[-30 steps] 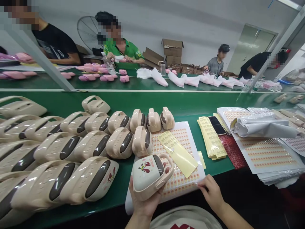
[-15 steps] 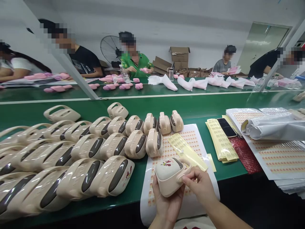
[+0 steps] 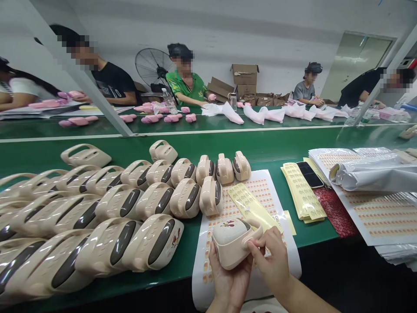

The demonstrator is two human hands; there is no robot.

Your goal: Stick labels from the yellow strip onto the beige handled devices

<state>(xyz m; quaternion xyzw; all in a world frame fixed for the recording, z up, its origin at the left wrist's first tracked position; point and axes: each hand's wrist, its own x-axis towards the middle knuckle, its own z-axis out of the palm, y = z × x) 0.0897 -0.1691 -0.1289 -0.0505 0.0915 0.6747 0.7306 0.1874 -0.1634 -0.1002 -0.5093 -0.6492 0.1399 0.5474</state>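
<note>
A beige handled casing (image 3: 232, 248) with a pale, red-patterned face rests in my left hand (image 3: 230, 278), whose fingers and thumb wrap its underside. My right hand (image 3: 272, 256) is at the casing's right side, thumb and forefinger pinched at the base of its handle; anything small between those fingertips is hidden. Below the casing lies a white sheet (image 3: 260, 182) with rows of small orange stickers. A yellow sticker strip (image 3: 249, 206) lies on that sheet, just behind the casing.
Several rows of similar beige casings (image 3: 127, 200) fill the left of the green table (image 3: 260, 152). To the right are yellow sticker sheets (image 3: 301, 191), a black phone (image 3: 309, 174) and more white sheets (image 3: 371, 213). Co-workers sit across a second bench (image 3: 182, 128).
The casing is tilted slightly differently in my left hand, and my right fingers have shifted a little at its handle. Across the bench, the co-worker in green has moved their hands apart.
</note>
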